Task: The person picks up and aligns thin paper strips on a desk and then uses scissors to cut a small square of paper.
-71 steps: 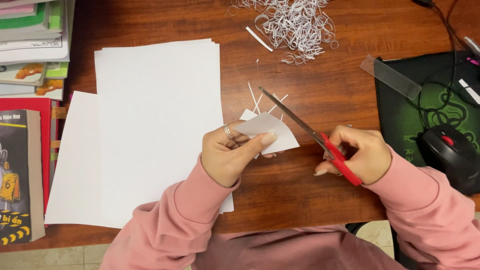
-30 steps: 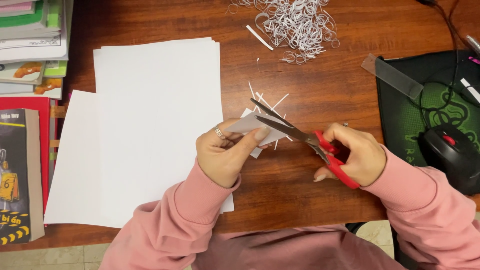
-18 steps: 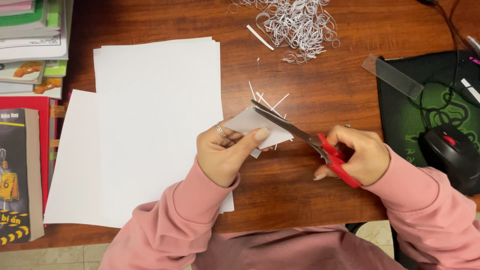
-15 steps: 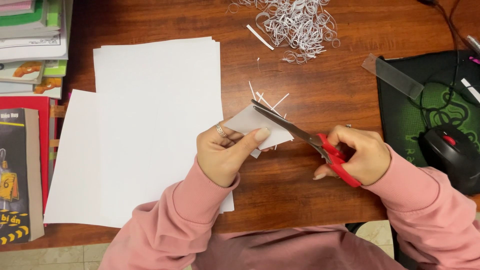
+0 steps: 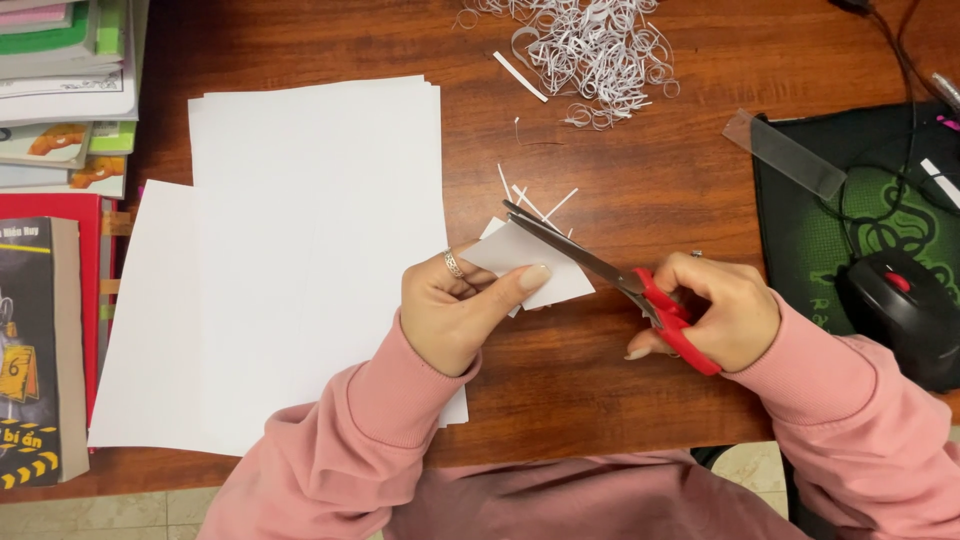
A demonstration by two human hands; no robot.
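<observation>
Near the middle of a dark wooden tabletop [image 5: 620, 130], a person's left hand [image 5: 455, 315] pinches a small white paper piece [image 5: 525, 262], its grip clamped on the sheet with the thumb on top. A ring sits on one finger. The right hand [image 5: 722, 312] has its grip closed around the handles of red-handled scissors [image 5: 625, 282], whose blades lie nearly together across the upper edge of the paper piece, tips pointing up and left.

Just beyond the blade tips lie a few thin white paper slivers [image 5: 535, 198]. Farther back, well apart, is a tangled pile of curled paper strips [image 5: 590, 45]. Left of the hands, a stack of blank white sheets [image 5: 300, 250] covers much of the tabletop, and the left wrist rests over its right edge. At the far left edge are stacked books [image 5: 60, 90] and a dark book with yellow markings [image 5: 35, 350]. To the right, a black and green mouse pad [image 5: 850, 220] carries a black computer mouse [image 5: 905, 315], close to the right forearm. A clear plastic ruler [image 5: 785, 153] lies across the pad's upper left corner. Both arms wear pink sleeves [image 5: 340, 460].
</observation>
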